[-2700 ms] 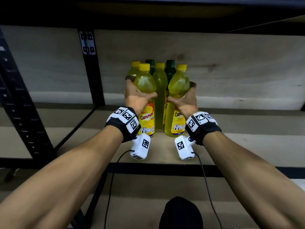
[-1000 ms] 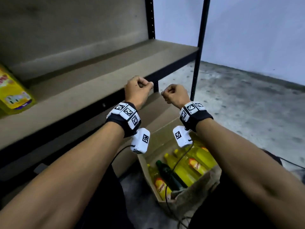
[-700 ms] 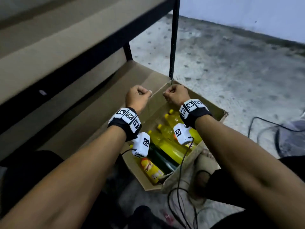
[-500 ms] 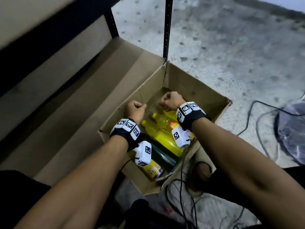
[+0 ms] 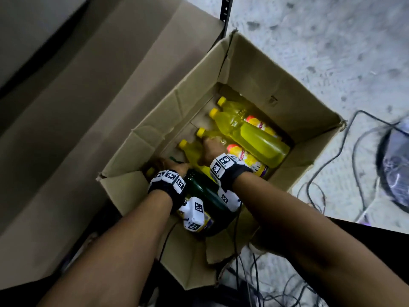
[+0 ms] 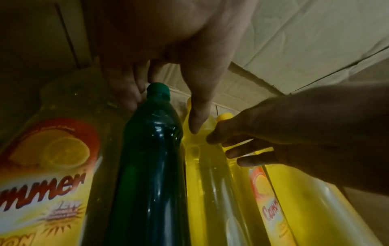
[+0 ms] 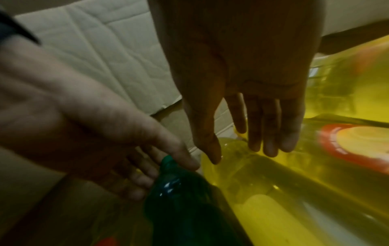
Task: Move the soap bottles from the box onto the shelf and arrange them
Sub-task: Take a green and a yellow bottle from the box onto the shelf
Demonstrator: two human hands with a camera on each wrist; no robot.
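An open cardboard box [image 5: 287,89] on the floor holds several yellow soap bottles [image 5: 254,138] and one dark green bottle [image 5: 203,191], all lying down. Both hands reach inside it. My left hand [image 5: 174,167] straddles the green bottle's neck [image 6: 157,93]: fingers [image 6: 130,96] touch its left side and the thumb [image 6: 195,123] hangs apart on its right. My right hand [image 7: 242,153] hovers flat, fingers straight, just over the upper part of a yellow bottle [image 7: 252,174] beside the green one. Neither hand grips a bottle.
The shelf's low board [image 5: 66,107] and a black upright post [image 5: 225,9] stand just left of the box. Loose cables [image 5: 332,173] trail over the concrete floor [image 5: 332,41] on the right, near a dark round object [image 5: 396,162].
The view swung from the shelf down to the box. Both hands, fists a moment ago, have dropped into the box and opened over the green and yellow bottles.
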